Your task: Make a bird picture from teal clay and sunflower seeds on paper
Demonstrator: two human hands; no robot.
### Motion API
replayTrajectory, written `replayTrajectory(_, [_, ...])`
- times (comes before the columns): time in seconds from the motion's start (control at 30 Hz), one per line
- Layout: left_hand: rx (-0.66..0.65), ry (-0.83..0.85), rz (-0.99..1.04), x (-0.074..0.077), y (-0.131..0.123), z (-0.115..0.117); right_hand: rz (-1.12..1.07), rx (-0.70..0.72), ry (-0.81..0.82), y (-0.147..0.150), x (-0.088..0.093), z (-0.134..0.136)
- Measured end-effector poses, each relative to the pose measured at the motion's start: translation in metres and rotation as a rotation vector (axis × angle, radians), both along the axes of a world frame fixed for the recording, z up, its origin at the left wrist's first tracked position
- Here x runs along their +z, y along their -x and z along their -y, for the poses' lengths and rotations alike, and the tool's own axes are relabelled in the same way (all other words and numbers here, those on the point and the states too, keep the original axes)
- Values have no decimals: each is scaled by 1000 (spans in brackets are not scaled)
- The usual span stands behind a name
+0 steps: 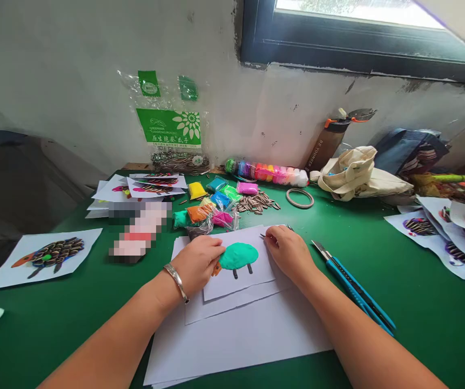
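Observation:
A small white sheet [252, 275] lies on top of a few larger white sheets [240, 335] on the green table [418, 302]. On it is a flat turquoise clay oval [238, 255] with two short dark legs and an orange bit at its left end. My left hand [197, 262], with a silver bracelet at the wrist, has its fingers curled and pressed on that orange bit at the oval's left edge. My right hand [289, 251] rests on the sheet's right side, fingers pinched round a thin sunflower seed at the top edge.
Blue utility knives [354, 286] lie right of my right arm. Behind the sheets are small bags of coloured clay [211, 208], a heap of sunflower seeds [256, 202], a tape ring [299, 198], a cloth bag [357, 173], a bottle and finished seed pictures [49, 254] at both sides.

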State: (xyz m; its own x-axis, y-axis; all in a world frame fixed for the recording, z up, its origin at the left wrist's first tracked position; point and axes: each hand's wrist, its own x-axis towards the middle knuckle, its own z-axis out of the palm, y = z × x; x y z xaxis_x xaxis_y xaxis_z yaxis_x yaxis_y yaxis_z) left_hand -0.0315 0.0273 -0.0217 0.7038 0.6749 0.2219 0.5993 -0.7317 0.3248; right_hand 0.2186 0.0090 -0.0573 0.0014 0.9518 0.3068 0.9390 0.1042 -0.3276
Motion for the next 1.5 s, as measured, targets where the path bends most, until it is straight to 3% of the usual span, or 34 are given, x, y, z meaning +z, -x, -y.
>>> replayTrajectory(0.17, [-11, 17, 27, -3, 1, -1, -129, 104, -111, 3, 4, 1])
replayTrajectory(0.27, [-30, 45, 34, -1, -2, 0, -160, 193, -79, 6, 7, 2])
replayTrajectory(0.37, [-67, 79, 53, 0, -5, 2, -115, 189, 8, 6, 8, 5])
replayTrajectory(0.63, [14, -9, 120, -13, 1, -2, 68, 164, 64, 0, 12, 11])
replayTrajectory(0.93, [-40, -47, 111, -2, -3, 5, -28, 180, 6, 1, 23, 20])
replayTrajectory(1.1, [-49, -47, 44, 7, 0, 10, -189, 137, 103, 6, 24, 25])
replayTrajectory(1.2, [-131, -15, -56, 11, -1, 13, -241, 126, 122, 6, 21, 22])
replayTrajectory(1.33, [-246, 24, -186, 10, -4, 18, -250, 134, 132, 4, 17, 18])
replayTrajectory(1.5, [-233, 23, -219, 7, -4, 21, -275, 145, 123, 3, 17, 17])
